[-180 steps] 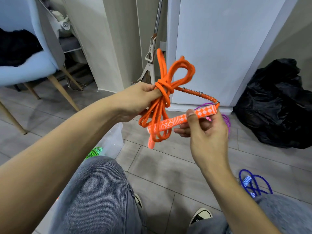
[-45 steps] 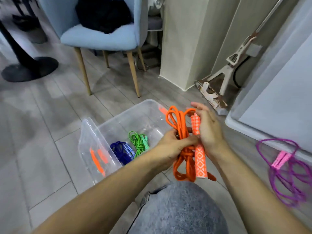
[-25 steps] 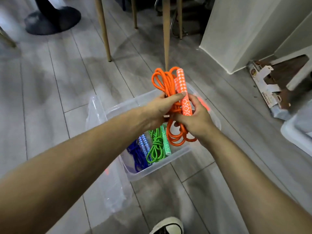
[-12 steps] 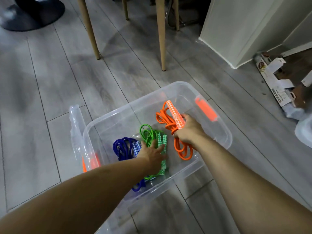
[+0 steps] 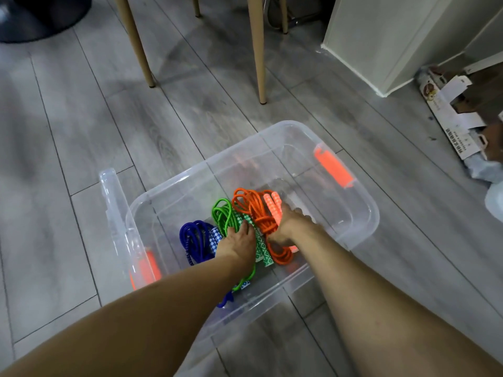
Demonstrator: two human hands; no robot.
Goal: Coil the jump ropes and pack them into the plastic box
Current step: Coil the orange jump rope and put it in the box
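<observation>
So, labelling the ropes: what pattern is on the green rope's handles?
Green and white diamonds on the handles, head view.

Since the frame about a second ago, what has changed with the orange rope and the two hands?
The orange jump rope went down from above the plastic box to lie inside it, right hand still on it. The left hand let go and now presses the green jump rope. The blue jump rope stayed put.
</observation>
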